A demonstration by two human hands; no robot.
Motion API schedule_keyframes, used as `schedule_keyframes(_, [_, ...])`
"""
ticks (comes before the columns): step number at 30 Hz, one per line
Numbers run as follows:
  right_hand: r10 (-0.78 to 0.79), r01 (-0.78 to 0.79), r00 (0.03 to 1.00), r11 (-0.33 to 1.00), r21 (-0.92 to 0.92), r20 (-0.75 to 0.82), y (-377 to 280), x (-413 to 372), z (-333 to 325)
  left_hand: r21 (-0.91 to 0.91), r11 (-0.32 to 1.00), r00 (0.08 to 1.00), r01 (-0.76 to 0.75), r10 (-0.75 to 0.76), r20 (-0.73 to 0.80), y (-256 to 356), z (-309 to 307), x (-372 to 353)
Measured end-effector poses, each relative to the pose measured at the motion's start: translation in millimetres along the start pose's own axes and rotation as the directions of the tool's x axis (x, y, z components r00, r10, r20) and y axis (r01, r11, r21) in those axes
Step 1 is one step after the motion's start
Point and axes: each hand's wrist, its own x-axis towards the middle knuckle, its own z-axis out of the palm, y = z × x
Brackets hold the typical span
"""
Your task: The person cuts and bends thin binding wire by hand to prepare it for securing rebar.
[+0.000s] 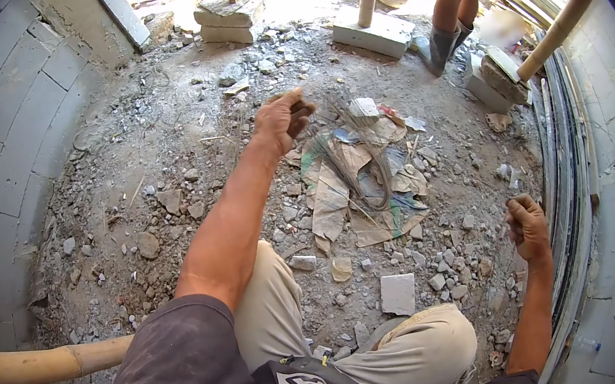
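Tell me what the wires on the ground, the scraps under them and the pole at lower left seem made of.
Wires: probably dull steel; thin, dark strands bent in a loop. Scraps: probably matte sack paper, tan with printed colour, creased and torn-edged; a plastic layer can't be ruled out. Pole: most likely bamboo, smooth and tan, with a ringed node.

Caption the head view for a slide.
Left hand and right hand flank bent wires lying on torn paper amid rubble.

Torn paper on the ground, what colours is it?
The torn paper is mostly tan with green and blue patches; head view.
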Motion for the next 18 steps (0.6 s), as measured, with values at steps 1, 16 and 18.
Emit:
schedule_keyframes(1, [-0.091,0.083,0.994,0.99,0.117,0.058,-13,-10,6,-0.024,0.999,0.999,0.036,-0.036,-0.032,1,-14,14])
schedule_keyframes(16, [0.189,-0.009,0.954,0.795,-0.607,0.233,44,-14,64,-0.074,0.982,0.982,-0.176,0.17,-0.079,4,-10,8])
schedule_keyframes(18, [0.206,0.068,0.906,0.792,-0.607,0.369,24,-22,85,-0.204,0.968,0.989,-0.146,0.142,-0.033,7,-4,-2])
